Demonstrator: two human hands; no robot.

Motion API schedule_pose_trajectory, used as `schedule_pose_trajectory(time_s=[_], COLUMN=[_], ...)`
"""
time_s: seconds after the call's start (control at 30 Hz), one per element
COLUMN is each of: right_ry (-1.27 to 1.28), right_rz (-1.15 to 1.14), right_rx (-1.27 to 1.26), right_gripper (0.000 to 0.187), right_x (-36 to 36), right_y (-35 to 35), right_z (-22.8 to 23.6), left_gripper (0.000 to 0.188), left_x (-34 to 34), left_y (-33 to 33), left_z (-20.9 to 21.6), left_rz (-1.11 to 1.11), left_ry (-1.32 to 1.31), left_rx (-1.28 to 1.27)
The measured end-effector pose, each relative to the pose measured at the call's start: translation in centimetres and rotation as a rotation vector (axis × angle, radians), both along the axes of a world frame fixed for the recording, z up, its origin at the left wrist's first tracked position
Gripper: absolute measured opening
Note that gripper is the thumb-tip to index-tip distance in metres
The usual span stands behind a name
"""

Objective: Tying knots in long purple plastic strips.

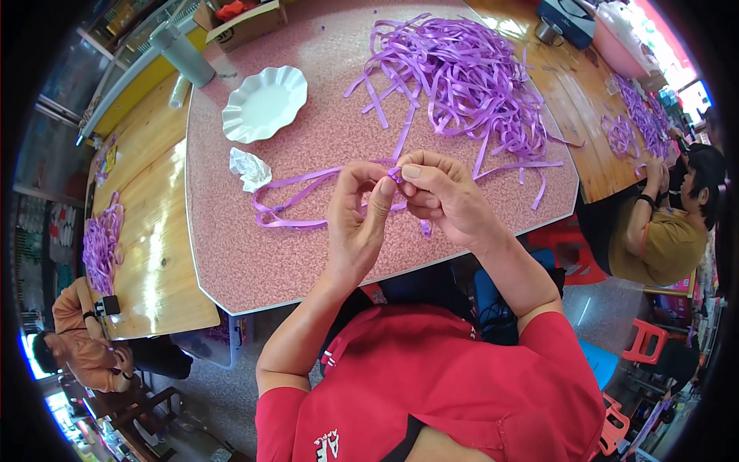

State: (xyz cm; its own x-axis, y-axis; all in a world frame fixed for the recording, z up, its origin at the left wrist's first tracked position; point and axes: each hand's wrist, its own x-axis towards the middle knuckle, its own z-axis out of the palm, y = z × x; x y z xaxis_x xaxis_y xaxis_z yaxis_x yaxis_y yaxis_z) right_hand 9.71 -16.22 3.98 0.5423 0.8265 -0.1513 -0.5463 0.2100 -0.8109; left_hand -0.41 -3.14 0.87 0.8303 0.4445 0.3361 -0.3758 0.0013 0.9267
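My left hand and my right hand meet above the near edge of a pink speckled table. Both pinch the same purple ribbon strip between thumb and fingers. The strip trails leftward from my fingers and loops back on the tabletop. A big loose heap of purple ribbon strips lies farther back, just beyond my right hand.
A white scalloped dish and a crumpled white wrapper lie left of the ribbon. A grey-green cylinder and cardboard box stand at the far edge. Wooden tables flank both sides, with more purple ribbon and seated people.
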Motion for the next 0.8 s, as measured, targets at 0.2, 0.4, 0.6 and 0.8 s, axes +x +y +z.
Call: schedule_pose_trajectory(time_s=[0.2,0.4,0.6,0.8], right_ry=[-0.291,-0.731,-0.080,0.046], right_rz=[-0.090,-0.262,0.023,-0.009], right_rx=[-0.062,-0.065,-0.022,0.000], right_gripper=[0.010,0.010,0.009,0.011], right_x=[-0.6,-0.7,0.4,0.5], right_y=[0.3,0.5,0.0,0.2], right_z=[-0.8,-0.4,-0.2,-0.2], left_gripper=[0.014,0.010,0.011,0.014], left_x=[-0.3,-0.1,0.4,0.9], left_y=[0.5,0.7,0.2,-0.1], left_z=[0.2,0.3,0.6,-0.7], left_rz=[-0.067,-0.134,-0.223,0.025], left_ry=[0.101,0.123,0.146,0.076], left_rx=[-0.106,-0.294,-0.363,0.021])
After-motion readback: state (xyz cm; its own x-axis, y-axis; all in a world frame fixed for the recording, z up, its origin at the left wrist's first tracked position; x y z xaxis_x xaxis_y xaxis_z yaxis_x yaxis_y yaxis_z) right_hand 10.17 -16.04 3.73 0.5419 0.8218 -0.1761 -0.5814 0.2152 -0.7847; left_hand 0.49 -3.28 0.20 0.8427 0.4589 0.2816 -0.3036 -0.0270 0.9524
